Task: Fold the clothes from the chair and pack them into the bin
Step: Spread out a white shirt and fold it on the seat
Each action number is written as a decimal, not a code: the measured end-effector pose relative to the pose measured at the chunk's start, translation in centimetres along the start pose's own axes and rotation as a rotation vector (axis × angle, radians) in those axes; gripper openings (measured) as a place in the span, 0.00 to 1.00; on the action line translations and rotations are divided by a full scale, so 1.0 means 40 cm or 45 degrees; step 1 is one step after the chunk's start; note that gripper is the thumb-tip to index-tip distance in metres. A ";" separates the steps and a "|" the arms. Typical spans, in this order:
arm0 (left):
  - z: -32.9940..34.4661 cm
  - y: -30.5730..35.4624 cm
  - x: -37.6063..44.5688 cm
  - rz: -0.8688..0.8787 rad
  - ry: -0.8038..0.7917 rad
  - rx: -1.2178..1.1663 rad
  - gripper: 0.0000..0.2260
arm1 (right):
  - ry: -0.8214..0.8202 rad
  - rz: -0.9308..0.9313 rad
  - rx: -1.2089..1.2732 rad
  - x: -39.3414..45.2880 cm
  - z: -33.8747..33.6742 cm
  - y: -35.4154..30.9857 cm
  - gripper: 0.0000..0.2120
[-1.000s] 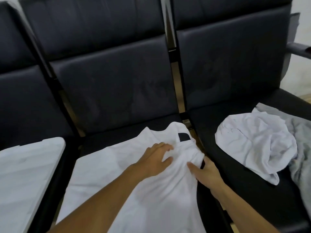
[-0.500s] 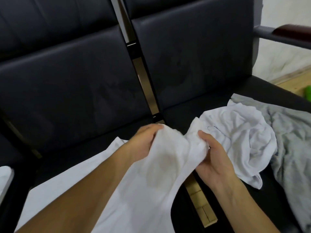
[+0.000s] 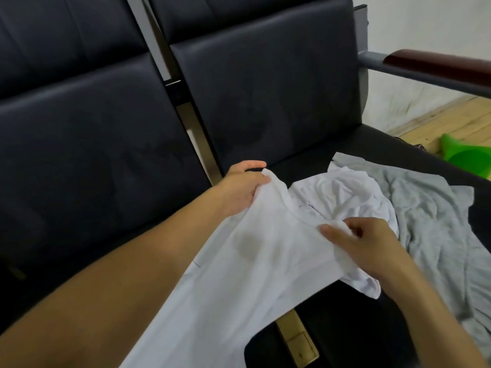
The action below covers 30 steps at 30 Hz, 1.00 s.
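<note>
A plain white shirt (image 3: 255,261) lies over black chair seats (image 3: 106,155). Beside it, a heathered grey garment (image 3: 430,221) (a bright green object (image 3: 470,152) behind).

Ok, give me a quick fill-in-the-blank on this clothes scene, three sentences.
1. Both hands, the left hand and the right hand, grip the ____ shirt.
2. The grey garment lies on the ____ seat.
3. The object on the wooden floor is coloured ____.

Missing words: white; black; green

Black padded seats (image 3: 260,83) in a row, armrest (image 3: 438,63) at right; white wall (image 3: 425,22), wooden floor (image 3: 451,123).
</note>
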<state>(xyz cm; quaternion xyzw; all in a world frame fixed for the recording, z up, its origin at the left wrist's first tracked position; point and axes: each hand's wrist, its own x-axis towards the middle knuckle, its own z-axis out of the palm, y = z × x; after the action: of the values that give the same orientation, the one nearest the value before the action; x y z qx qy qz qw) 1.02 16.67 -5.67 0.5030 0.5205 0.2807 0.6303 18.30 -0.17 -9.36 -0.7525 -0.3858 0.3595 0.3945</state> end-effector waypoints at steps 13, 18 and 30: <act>0.057 -0.094 0.181 0.536 0.068 0.917 0.04 | 0.242 0.005 -0.178 0.047 0.006 0.054 0.12; 0.059 -0.107 0.163 0.390 -0.171 0.870 0.08 | 0.284 0.048 -0.172 0.044 0.000 0.047 0.09; -0.392 -0.180 -0.086 0.182 -0.579 1.665 0.09 | 0.121 0.104 -0.521 0.043 0.024 0.046 0.04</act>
<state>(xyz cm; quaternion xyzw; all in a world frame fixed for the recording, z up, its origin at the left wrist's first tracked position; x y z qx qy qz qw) -15.96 16.58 -10.31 0.8588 0.4035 -0.1618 0.2711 18.80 0.92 -11.77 -0.8479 -0.4011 0.2536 0.2364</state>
